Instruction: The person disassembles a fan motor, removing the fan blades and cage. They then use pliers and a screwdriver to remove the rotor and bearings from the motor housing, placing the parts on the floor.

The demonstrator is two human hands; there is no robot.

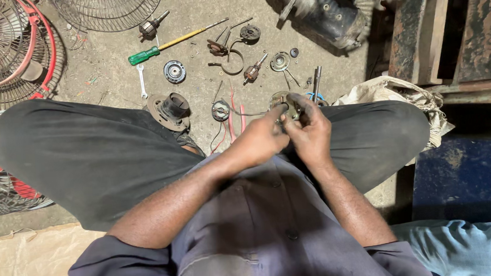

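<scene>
We have both hands meeting over the lap, just above the right knee: our left hand [260, 138] and right hand [309, 129] pinch a small round metal motor part [284, 103] between the fingertips, both clenched on it, thin wires trailing from it toward the floor. It sits at the fingertips, neither hand nearer, its flat face turned up toward us; we cannot tell any long axis. Ahead, the concrete floor [197, 20] is crowded: a green-handled screwdriver [167, 45], a rotor [252, 71], a motor housing [170, 110].
</scene>
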